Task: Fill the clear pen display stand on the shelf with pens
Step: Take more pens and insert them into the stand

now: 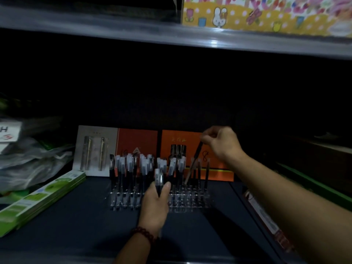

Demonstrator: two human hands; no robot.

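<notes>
The clear pen display stand sits mid-shelf on the dark shelf board. Several dark pens with pale caps stand in its left and middle slots; a few thin pens stand at its right. My left hand, with a bead bracelet at the wrist, is in front of the stand and grips a small bunch of pens upright. My right hand is raised above the stand's right end and pinches the top of one dark pen, which slants down toward the right slots.
Orange boxes and a grey card with pens lean behind the stand. Green flat packs and plastic bags lie at left. A patterned box sits on the upper shelf. Packaged goods lie at right.
</notes>
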